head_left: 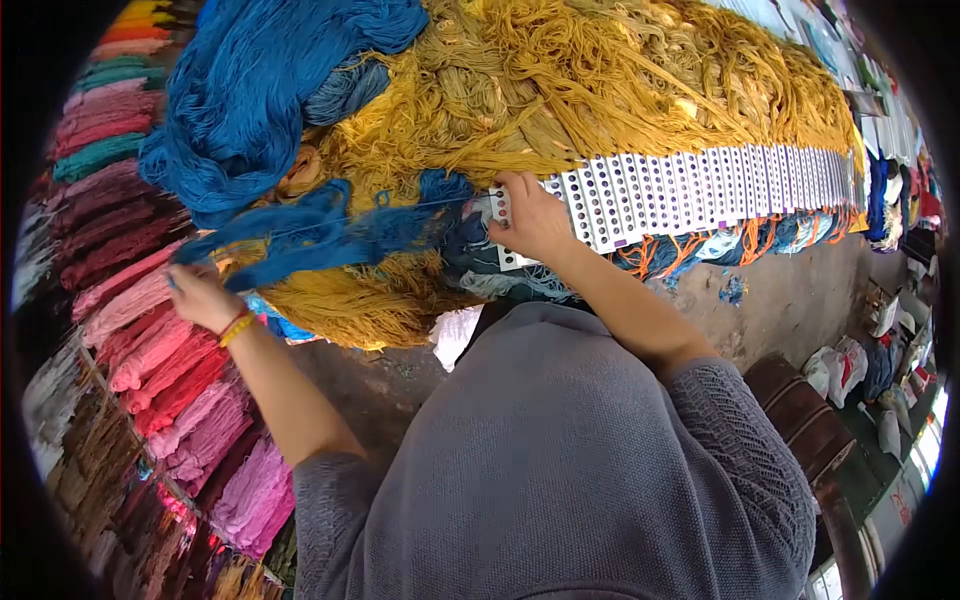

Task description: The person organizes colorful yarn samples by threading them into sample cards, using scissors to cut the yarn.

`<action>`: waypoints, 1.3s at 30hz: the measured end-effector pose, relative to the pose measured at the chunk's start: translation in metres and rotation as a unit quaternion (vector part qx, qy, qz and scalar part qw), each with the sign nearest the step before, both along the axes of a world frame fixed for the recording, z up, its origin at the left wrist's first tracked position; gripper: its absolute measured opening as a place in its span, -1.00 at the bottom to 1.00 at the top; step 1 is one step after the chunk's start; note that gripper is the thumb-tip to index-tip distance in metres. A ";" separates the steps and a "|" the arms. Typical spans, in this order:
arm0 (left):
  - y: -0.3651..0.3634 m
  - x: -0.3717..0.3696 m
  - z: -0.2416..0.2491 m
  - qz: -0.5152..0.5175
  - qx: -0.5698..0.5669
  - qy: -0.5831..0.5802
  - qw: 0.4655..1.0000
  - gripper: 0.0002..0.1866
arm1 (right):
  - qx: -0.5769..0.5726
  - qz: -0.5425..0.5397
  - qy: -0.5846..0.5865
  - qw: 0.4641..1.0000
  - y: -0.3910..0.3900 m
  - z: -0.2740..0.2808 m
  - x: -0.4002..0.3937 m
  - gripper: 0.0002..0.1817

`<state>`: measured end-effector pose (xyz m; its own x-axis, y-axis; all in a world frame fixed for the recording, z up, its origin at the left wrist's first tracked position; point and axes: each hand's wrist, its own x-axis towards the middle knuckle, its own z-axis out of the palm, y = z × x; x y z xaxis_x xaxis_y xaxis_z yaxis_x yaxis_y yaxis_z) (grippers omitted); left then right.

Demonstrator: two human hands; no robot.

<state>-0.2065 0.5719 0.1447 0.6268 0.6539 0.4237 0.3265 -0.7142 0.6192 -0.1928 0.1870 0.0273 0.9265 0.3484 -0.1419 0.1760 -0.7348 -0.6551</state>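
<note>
Stretched out to the left, my left hand (203,296) has its fingers closed on a length of blue yarn (300,238), which is partly smeared by motion. My right hand (533,218) holds the left end of a long row of white perforated cards (660,197), thumb and fingers around the end card. Blue strands run from the left hand to the holes beside the right hand. Under the yarn and cards lies a thick heap of mustard yarn (470,110).
A large blue yarn bundle (260,90) lies at the upper left. Pink and red skeins (165,370) hang along the left. Orange and blue strands (690,252) show under the cards. A brown stool (800,415) and bags (840,368) stand at the right.
</note>
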 end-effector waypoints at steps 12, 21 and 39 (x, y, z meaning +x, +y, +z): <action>-0.239 0.003 -0.037 -0.305 -0.802 0.166 0.485 -0.39 | 0.320 -0.074 0.259 0.908 0.004 0.063 -0.003 -0.87; -0.243 -0.006 -0.027 -0.270 -0.758 0.167 0.569 -0.65 | 0.380 -0.112 0.297 0.869 0.005 0.068 -0.007 -0.88; -0.145 0.001 -0.041 -0.169 -0.822 -0.023 0.543 -0.88 | 0.748 -0.002 0.459 0.479 -0.038 0.092 0.030 -0.87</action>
